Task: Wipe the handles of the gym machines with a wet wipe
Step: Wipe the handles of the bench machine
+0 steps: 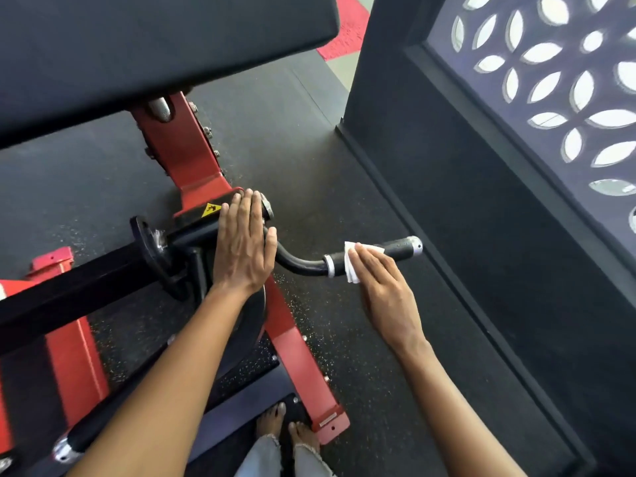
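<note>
A view from above, looking down at two bare forearms reaching over a red and black gym machine (192,156). The right hand (385,287) lies flat with its fingers (370,258) straight and pressed together, holding a white wet wipe (352,266) against a black handle (395,248). The wipe sits under the fingertips and drapes over the near side of the handle, folded and hanging a little below it. Beyond the fingertips the handle's grip runs on to a silver end cap (414,244); on the other side of the fingers a silver ring marks where the grip meets a curved black bar (299,263).

The left hand (244,242) rests palm down on the black pivot block of the machine, fingers straight and close together, thumb out toward the curved bar. Just past its fingertips is a red frame post carrying a yellow warning sticker (210,210). Above that hangs a large black pad (148,43).

A second handle (86,438) with a silver cap lies under the left forearm, near the bottom edge. Two bare feet (287,428) stand on a black footplate below. The floor (361,332) is dark speckled rubber. To the right of the right hand stands a dark wall with a patterned cut-out screen (550,80).
</note>
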Demonstrator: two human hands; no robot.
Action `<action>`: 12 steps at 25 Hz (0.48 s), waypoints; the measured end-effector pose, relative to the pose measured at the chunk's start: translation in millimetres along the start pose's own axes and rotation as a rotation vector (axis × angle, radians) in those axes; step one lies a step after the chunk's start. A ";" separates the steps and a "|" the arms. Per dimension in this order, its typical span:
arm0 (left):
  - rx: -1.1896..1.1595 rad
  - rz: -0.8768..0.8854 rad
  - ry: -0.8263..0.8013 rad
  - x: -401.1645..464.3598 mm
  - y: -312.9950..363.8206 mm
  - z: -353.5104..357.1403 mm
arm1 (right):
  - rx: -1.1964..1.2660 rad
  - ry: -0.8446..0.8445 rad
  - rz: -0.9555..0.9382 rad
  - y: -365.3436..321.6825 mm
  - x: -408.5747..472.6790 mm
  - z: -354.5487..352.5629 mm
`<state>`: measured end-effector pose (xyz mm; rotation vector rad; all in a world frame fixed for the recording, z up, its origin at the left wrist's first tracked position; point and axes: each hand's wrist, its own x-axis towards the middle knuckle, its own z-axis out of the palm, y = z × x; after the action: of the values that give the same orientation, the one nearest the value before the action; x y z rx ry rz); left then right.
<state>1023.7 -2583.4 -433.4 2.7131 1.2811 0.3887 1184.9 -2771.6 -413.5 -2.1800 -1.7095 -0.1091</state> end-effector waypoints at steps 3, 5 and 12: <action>-0.004 0.000 0.015 1.3 -0.2 1.3 | -0.003 -0.014 0.174 30.9 -5.4 -7.1; 0.004 0.004 0.019 0.6 0.1 2.2 | 0.010 -0.008 0.276 45.8 -5.8 -10.1; 0.013 0.006 0.028 1.1 -0.5 2.9 | 0.006 0.024 0.422 45.6 2.4 -9.4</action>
<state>1024.8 -2582.2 -436.1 2.7325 1.2867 0.4228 1230.5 -2781.5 -414.9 -2.4679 -1.2002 -0.0191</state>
